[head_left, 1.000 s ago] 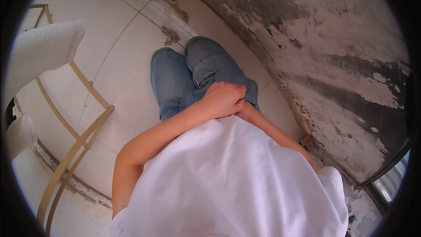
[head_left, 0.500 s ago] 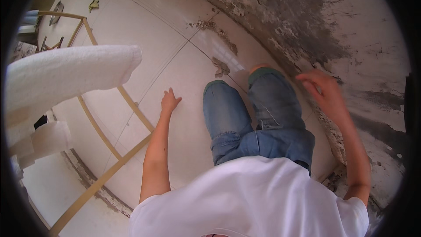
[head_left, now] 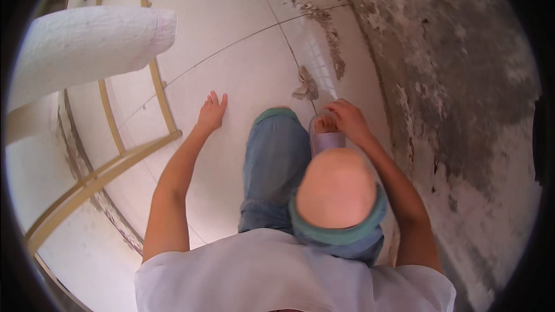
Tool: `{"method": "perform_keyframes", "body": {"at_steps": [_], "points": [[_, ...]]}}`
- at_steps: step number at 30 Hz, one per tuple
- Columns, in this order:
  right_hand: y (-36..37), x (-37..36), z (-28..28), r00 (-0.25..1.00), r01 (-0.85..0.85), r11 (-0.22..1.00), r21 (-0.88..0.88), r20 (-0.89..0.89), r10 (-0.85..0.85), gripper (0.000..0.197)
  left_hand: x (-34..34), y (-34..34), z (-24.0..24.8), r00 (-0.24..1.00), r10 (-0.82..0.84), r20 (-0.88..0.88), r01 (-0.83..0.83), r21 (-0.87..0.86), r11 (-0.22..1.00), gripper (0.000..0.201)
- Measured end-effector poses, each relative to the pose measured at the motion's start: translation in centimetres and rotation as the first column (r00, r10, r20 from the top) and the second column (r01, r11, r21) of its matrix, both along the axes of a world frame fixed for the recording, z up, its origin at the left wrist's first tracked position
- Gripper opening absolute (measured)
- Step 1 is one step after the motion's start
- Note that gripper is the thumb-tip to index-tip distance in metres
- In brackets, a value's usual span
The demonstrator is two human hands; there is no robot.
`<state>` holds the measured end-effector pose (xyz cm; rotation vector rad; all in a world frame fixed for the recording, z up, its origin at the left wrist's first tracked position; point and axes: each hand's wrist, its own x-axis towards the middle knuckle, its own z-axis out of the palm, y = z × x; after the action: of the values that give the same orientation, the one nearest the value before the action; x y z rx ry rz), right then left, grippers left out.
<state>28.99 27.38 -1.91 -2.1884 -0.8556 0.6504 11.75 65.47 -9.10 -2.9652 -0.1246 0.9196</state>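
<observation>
Slipper (head_left: 325, 138) on the raised right foot, touched at its toe end by the right hand (head_left: 348, 120)

White floor tiles (head_left: 231, 52) are seen under the person, bordered on the right by a stained grey wall (head_left: 451, 81); a pale padded chair (head_left: 87, 46) with a brass-coloured frame (head_left: 115, 162) is seen at the left. The right knee is lifted, apparently so the lilac slipper can be reached; the right hand's fingers are curled loosely over the toes, nothing clearly gripped. The left hand (head_left: 211, 112) is held out, open and empty, probably for balance
</observation>
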Motion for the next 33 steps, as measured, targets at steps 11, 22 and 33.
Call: {"method": "perform_keyframes", "body": {"at_steps": [11, 22, 33], "points": [[11.3, -1.5, -10.5, 0.970, -0.127, 0.990, -0.066, -0.217, 0.110, 0.024, 4.1, 1.3, 8.8, 0.940, 0.330, -0.088, -0.341, -0.279, 0.898, 0.057], [20.3, -1.9, -15.3, 0.930, -0.222, 0.954, 0.201, -0.250, 0.270, 0.036, 0.8, 3.4, 11.7, 0.880, 0.438, -0.183, -0.465, -0.146, 0.873, 0.049], [16.3, -16.5, -10.4, 0.696, -0.472, 0.729, 0.497, -0.297, 0.653, 0.010, -0.1, 5.0, 16.6, 0.817, 0.573, 0.065, -0.567, -0.095, 0.818, 0.040]]}}
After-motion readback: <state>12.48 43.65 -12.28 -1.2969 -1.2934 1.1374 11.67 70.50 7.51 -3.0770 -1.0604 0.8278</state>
